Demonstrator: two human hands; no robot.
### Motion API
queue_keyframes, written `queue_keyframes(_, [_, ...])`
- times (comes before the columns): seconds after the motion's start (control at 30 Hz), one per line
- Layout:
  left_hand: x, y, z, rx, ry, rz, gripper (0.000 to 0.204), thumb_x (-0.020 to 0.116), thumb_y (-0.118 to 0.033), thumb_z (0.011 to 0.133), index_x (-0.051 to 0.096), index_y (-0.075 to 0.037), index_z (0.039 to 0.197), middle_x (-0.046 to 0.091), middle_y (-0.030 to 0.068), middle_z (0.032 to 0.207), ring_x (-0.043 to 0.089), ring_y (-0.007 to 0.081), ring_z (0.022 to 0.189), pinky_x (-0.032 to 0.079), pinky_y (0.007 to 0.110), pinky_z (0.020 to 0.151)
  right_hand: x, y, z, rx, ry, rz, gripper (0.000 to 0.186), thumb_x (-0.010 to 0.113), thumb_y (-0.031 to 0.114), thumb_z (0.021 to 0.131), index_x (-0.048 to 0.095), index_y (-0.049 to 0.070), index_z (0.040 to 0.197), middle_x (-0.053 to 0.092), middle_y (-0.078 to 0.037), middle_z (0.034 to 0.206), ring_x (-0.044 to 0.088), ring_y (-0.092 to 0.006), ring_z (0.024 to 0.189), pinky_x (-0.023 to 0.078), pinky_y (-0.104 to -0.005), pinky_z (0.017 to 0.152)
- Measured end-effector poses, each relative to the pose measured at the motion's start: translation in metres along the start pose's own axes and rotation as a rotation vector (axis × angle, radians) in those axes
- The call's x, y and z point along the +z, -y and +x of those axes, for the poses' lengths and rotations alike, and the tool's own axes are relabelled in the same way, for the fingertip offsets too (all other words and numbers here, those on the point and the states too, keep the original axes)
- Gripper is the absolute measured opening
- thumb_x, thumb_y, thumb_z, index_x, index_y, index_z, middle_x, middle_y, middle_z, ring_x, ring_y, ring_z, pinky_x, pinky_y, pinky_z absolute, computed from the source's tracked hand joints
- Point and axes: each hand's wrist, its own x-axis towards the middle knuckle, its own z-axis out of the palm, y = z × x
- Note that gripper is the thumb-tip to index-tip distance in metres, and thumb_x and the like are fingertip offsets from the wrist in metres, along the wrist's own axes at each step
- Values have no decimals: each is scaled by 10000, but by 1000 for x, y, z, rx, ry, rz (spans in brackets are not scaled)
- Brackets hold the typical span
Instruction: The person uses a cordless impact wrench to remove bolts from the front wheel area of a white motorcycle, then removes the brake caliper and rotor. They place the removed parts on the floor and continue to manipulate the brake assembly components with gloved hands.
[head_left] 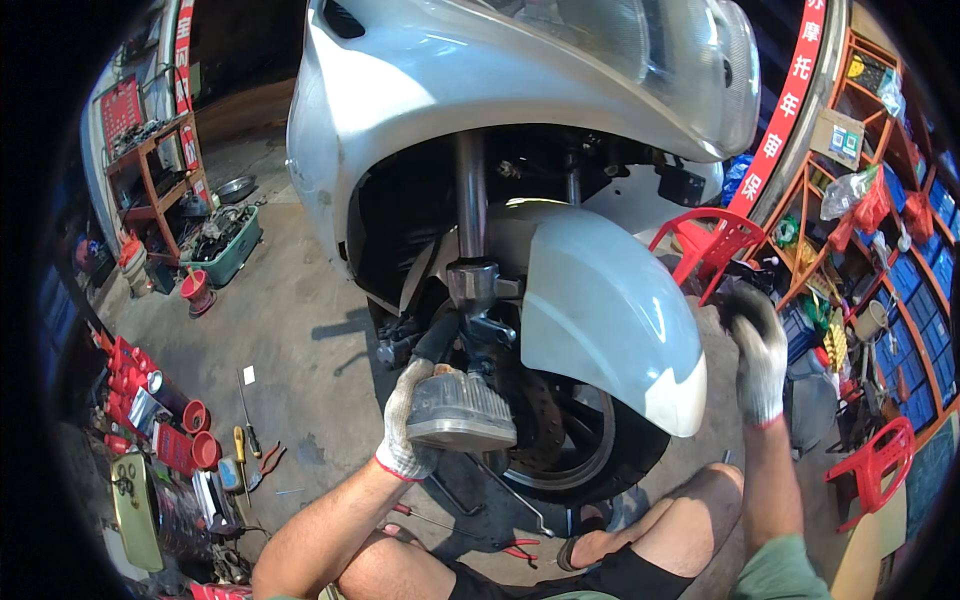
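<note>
On the concrete floor (290,275) is the silver two-wheeler (430,85), with its front wheel (641,458) partly under the pale mudguard (610,310). The fork leg (471,200) comes down beside this mudguard. The gloved right hand (757,350) is raised, apart from the mudguard; its grip is blurred, I cannot tell it. The gloved left hand (408,420) reaches to the lower fork; what its grip holds, I cannot tell. Beside its palm is the grey ribbed block (462,408), before the fork.

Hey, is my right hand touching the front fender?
Apart. The head view plainly shows a strip of floor between the right hand and the front fender.
</note>
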Motion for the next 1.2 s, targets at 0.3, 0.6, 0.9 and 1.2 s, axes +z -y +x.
queue_keyframes(0.3, [-6, 2, 11, 49, 77, 96, 419, 536, -387, 1037, 683, -6, 1131, 737, 138, 1047, 731, 239, 911, 599, 375, 851, 203, 40, 165, -666, 694, -729, 346, 550, 181, 976, 650, 25, 1268, 680, -231, 1203, 643, -351, 1133, 502, -426, 1011])
queue_keyframes(0.6, [18, -9, -11, 109, 38, 320, 396, 523, -353, 1072, 679, -27, 1233, 717, 113, 1138, 699, 186, 1027, 559, 326, 936, 284, 9, 213, -759, 1162, -1048, 331, 419, 187, 1044, 684, 16, 1141, 699, -205, 1176, 661, -331, 1113, 508, -427, 1014])
queue_keyframes(0.9, [14, -8, -4, 55, 160, 232, 492, 509, -329, 1086, 436, -120, 1525, 660, 94, 1206, 660, 174, 1102, 546, 341, 983, 285, -38, 251, -216, 1256, -538, 372, 463, 271, 1051, 652, -6, 1211, 669, -207, 1271, 630, -302, 1184, 456, -382, 1086])
queue_keyframes(1.2, [20, -14, -7, 86, 44, 276, 401, 513, -316, 1077, 568, -61, 1380, 686, 95, 1147, 691, 179, 1041, 576, 333, 910, 265, 27, 195, -400, 1145, -802, 328, 575, 195, 994, 650, -33, 1217, 669, -240, 1230, 637, -335, 1110, 479, -405, 1046])
